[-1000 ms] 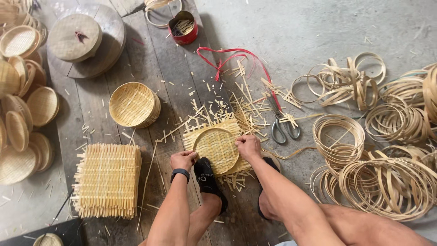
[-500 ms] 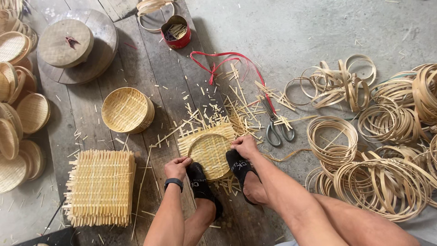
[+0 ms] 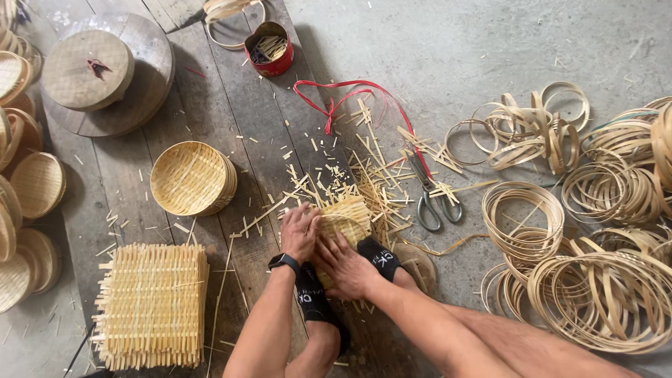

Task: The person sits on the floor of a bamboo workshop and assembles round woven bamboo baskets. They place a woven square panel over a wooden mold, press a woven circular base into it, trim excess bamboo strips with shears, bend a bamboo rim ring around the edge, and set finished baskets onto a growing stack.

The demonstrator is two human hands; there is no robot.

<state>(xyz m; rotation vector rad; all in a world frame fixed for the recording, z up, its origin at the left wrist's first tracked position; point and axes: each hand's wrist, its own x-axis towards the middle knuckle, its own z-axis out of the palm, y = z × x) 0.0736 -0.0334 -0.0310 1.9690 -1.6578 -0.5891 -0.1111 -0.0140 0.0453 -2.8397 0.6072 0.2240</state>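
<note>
A small woven bamboo square (image 3: 348,212) lies on the dark floor planks among cut slivers. Only its far part shows, because both hands cover the near part. My left hand (image 3: 299,231), with a black watch at the wrist, curls over its left edge. My right hand (image 3: 344,267) presses on its near edge, fingers spread, touching the left hand. My feet in black socks (image 3: 378,257) rest just below the piece, one on each side of the hands.
Scissors (image 3: 434,201) tied to a red ribbon (image 3: 343,94) lie to the right. Several bamboo hoops (image 3: 602,297) are piled at right. A finished round basket (image 3: 189,178), a stack of woven mats (image 3: 150,306), a red tin (image 3: 270,49) and stacked baskets (image 3: 31,185) lie at left.
Both hands have come together from the sides of the woven piece onto its near half, and it is now mostly covered. The right foot has slid in beside it.
</note>
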